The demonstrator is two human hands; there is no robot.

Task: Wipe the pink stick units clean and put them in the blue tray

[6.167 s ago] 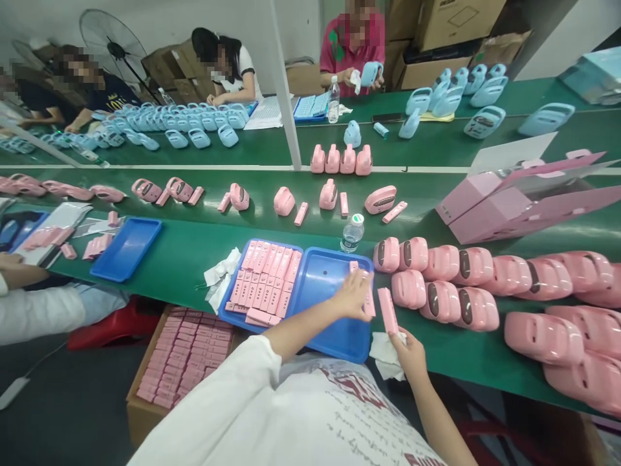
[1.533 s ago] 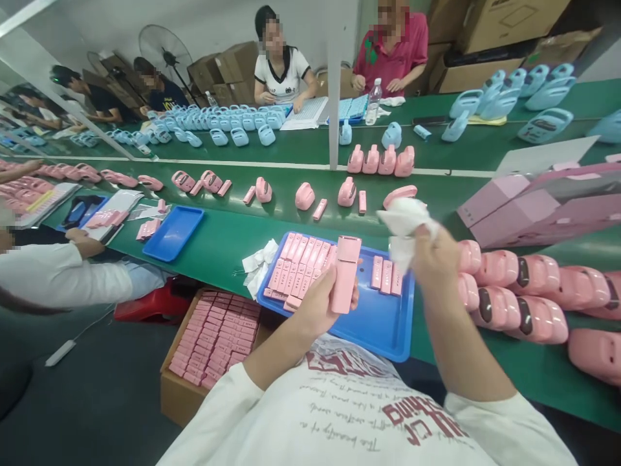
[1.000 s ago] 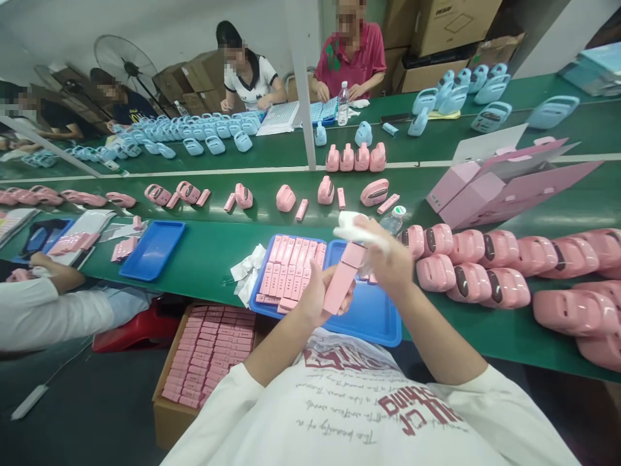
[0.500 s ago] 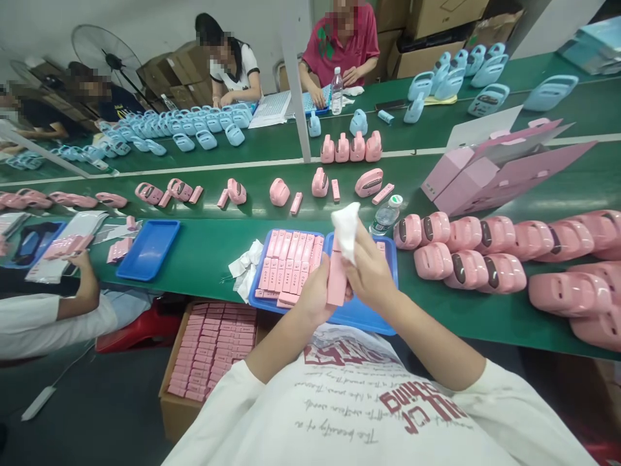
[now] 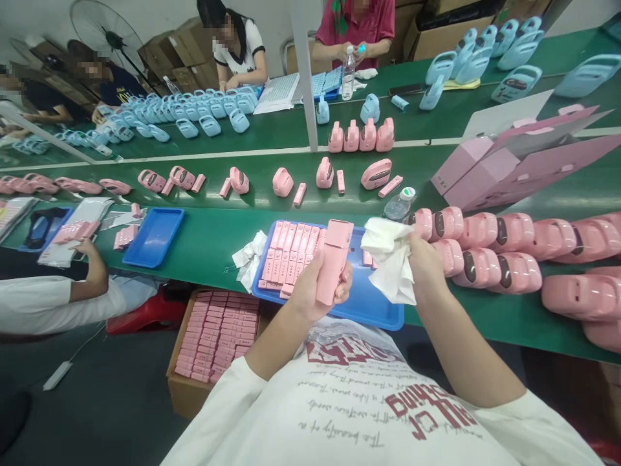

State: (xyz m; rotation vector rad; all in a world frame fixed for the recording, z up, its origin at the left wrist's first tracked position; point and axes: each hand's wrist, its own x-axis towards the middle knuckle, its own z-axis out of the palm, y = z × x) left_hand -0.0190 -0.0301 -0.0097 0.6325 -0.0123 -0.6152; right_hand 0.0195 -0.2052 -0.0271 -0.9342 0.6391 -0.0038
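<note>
The left hand is gripping a long pink block, its thumb lying along one side and its fingers curling round the other, and the block is tilting slightly, its seamed end pointing away from the body. The right hand is pinching a crumpled white cloth that is hanging loosely from the fingers, just beside the pink block but apart from it. Both hands are hovering over two blue trays sitting side by side on the green table: the left tray is carrying rows of small pink blocks, while the right tray is showing a few more, partly hidden behind the cloth. A wad of white tissue is lying by the left tray, and a clear bottle is standing beyond the right one. Glossy pink cases are lining up at the right, with a big pink carton leaning behind them. Below the table edge, a cardboard box is holding many more pink pieces. To the left, a neighbour's hand is reaching toward some pink pieces. Across the table, co-workers are sitting behind crowds of light-blue cases.
</note>
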